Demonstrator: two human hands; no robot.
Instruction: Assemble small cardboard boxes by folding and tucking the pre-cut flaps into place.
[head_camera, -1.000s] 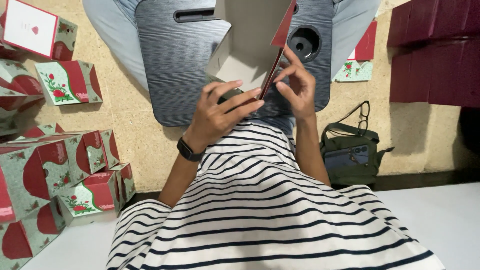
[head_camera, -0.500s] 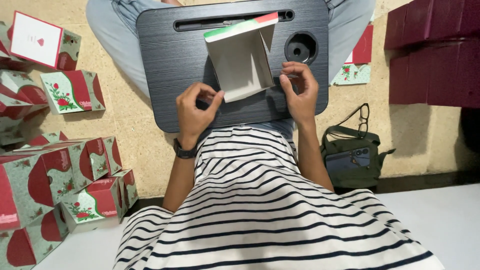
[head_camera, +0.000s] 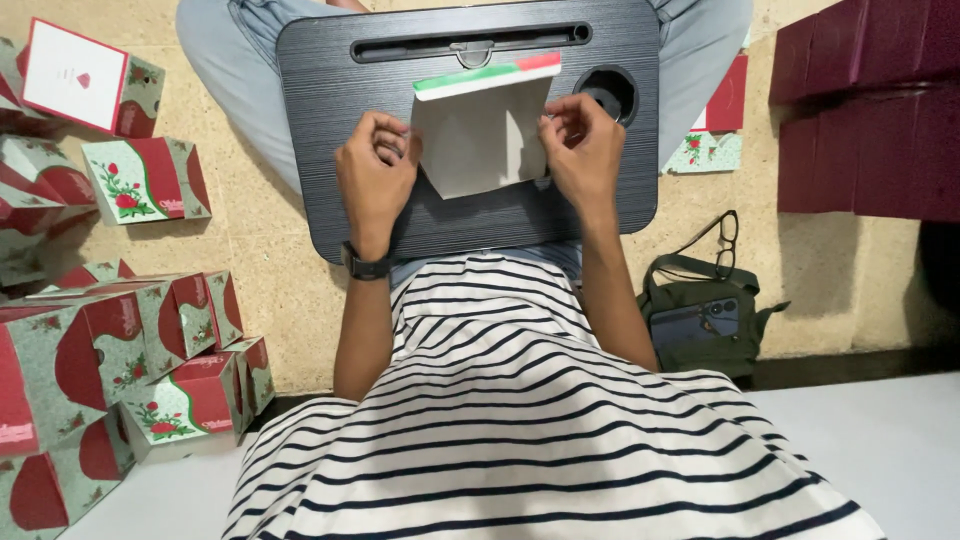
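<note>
1. Your left hand (head_camera: 375, 175) pinches the left edge of the flat grey cardboard box blank with a green and red edge (head_camera: 485, 135).
2. Your right hand (head_camera: 583, 150) pinches its right edge.
3. The blank lies on the black ridged lap table (head_camera: 470, 230).
4. Folded rose-printed boxes (head_camera: 150, 180) sit on the floor to your left.

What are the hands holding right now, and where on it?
Both hold a flattened cardboard box on the lap desk: left hand at its left edge, right hand at its right edge.
</note>
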